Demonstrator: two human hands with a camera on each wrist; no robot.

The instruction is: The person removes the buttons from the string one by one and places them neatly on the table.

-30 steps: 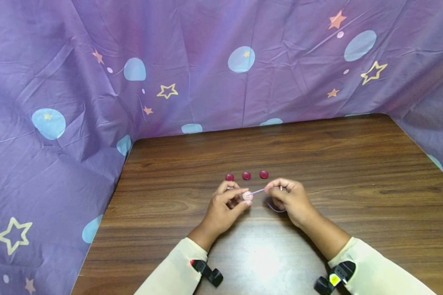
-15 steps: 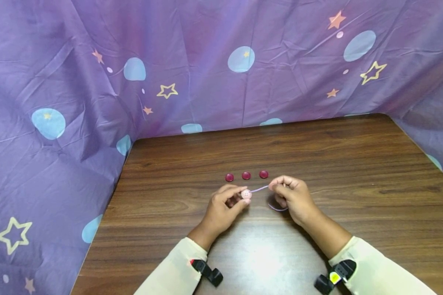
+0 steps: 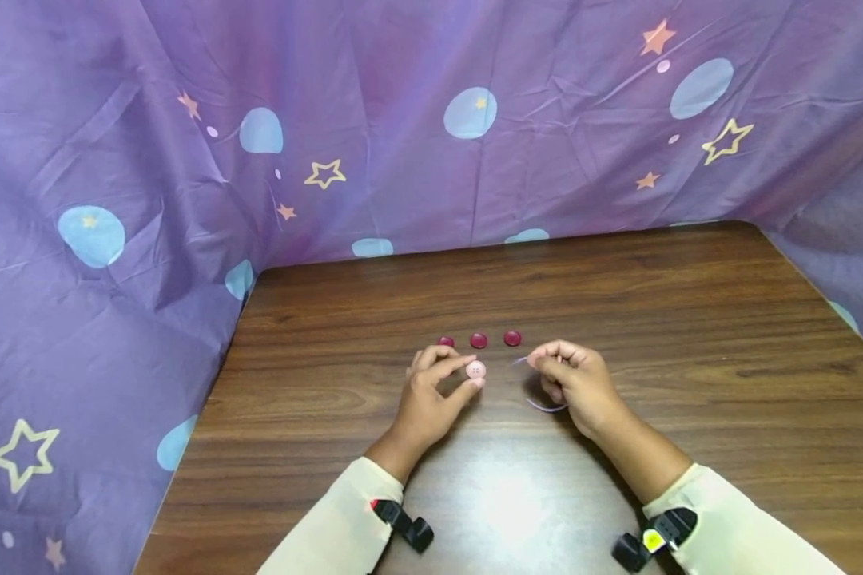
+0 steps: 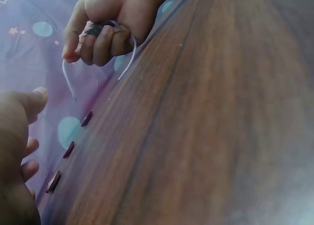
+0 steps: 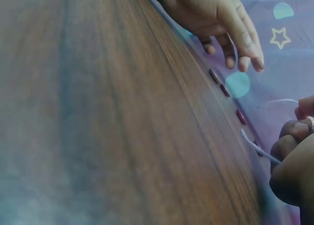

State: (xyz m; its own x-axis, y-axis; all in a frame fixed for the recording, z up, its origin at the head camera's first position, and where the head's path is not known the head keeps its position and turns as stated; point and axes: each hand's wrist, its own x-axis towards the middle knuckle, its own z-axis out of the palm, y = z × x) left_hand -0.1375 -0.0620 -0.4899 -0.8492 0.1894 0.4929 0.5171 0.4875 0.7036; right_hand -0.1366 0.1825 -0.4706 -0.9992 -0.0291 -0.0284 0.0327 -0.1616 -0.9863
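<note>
My left hand (image 3: 431, 395) pinches a pale pink four-hole button (image 3: 476, 370) between thumb and forefinger, its face toward the head camera. To its right, my right hand (image 3: 575, 383) pinches a thin lilac cord (image 4: 68, 80) near one end. That short end points toward the button, with a gap between them. The cord's other end (image 3: 546, 409) hangs below the right hand, whose remaining fingers curl inward. A dark grey thing (image 4: 95, 29) shows among those fingers in the left wrist view; its kind is unclear. The button is not visible in either wrist view.
Dark red buttons lie in a row just beyond the hands: a left one (image 3: 446, 341) partly behind the left hand, a middle one (image 3: 479, 341) and a right one (image 3: 512, 339). The brown wooden table (image 3: 331, 319) meets a purple patterned cloth (image 3: 403, 160) at the back.
The cord was in contact with the pink button; now its end is free and apart from it. My right hand has drawn slightly right, and the left hand with the button slightly up and left.
</note>
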